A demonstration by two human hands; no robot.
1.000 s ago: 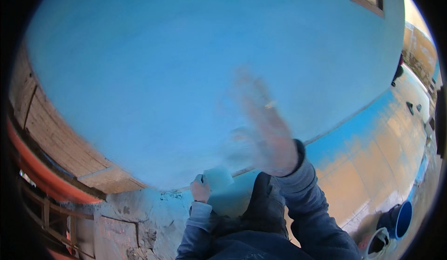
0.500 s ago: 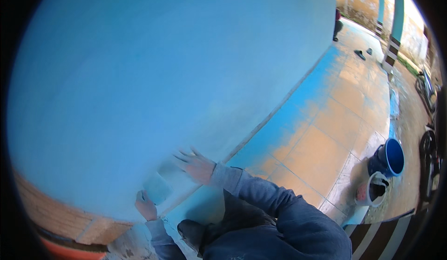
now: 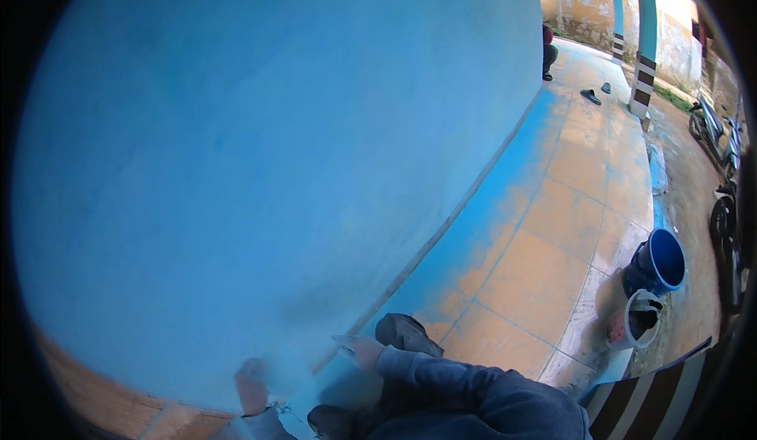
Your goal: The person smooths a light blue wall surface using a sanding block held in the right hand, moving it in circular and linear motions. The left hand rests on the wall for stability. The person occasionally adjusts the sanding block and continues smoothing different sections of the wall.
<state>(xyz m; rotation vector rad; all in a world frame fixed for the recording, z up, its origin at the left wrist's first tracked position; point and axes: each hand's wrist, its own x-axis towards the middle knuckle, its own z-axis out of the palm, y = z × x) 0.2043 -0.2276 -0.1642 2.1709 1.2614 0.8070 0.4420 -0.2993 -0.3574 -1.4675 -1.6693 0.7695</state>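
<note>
A blue wall (image 3: 276, 164) fills the left and middle of the view. My left hand (image 3: 252, 389) is raised against the lower part of this wall, its fingers smeared by motion. A faint blur lies around the fingertips, so whether a flat piece is in them is not visible. My right hand (image 3: 364, 353) is low by the foot of the wall, fingers stretched toward the left. A small pale edge shows beneath those fingers, too unclear to name. Grey sleeves cover both forearms, and my knees are bent below.
Blue dust or paint covers the tiled floor (image 3: 544, 259) along the wall. At right stand a blue bucket (image 3: 637, 270) and a white pail (image 3: 619, 331). Sandals (image 3: 591, 96), a striped post (image 3: 643, 85) and motorbikes (image 3: 724, 227) are farther off. A partly hidden person (image 3: 550, 60) crouches at the wall's far end.
My left hand has moved lower, and the flat pale-blue piece seen at it is now lost in blur. My right hand has dropped down and right, its spread fingers drawn closer together. The view has shifted.
</note>
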